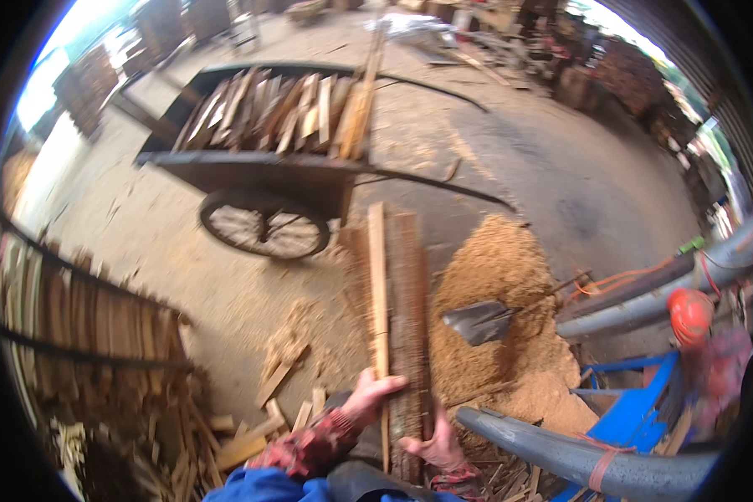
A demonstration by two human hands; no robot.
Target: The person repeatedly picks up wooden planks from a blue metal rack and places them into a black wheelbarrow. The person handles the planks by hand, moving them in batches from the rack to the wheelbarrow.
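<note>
A bundle of long, rough-edged wooden planks (408, 335) stretches away from my body, with a paler narrow strip (378, 293) along its left side. My left hand (375, 395) grips the left edge, its thumb laid across the top; the other fingers are mostly hidden underneath. Nearer to me, my right hand (439, 448) is closed around the right edge, thumb on the wood. Beyond the planks' far end stands a two-wheeled handcart (259, 171) loaded with wood strips (297, 109).
A sawdust pile (498, 268) with a shovel blade (478, 322) lies right of the planks. Grey pipes (560, 448), a blue metal frame (644, 410) and a person in a red helmet (690, 316) are at right. Stacked strips (92, 335) and loose offcuts (243, 448) lie left.
</note>
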